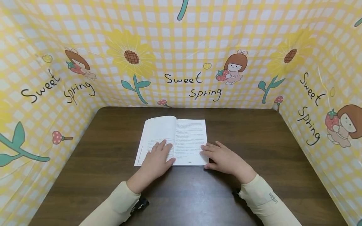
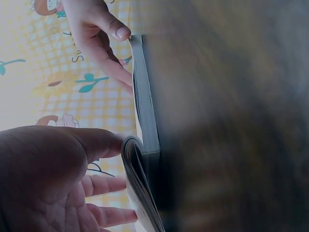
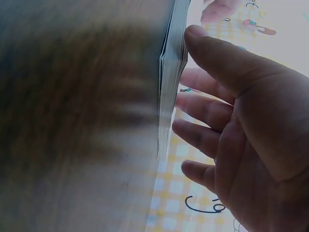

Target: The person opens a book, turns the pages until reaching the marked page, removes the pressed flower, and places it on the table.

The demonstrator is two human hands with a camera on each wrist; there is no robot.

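Observation:
An open book with printed pages lies on the dark wooden table. Across its left page rests my left hand, fingers spread and the thumb near the spine. In the left wrist view, the fingertips of the left hand touch the curved left pages, and the thicker right-hand block of the book sits beyond. My right hand touches the right page's outer edge with its fingertips. Seen in the right wrist view, the right hand has loosely extended fingers against the page edges of the book.
The wooden table extends around the book on every side. A yellow checked cloth with flowers, cartoon figures and lettering walls off the back and both sides. Black straps show under the sleeves.

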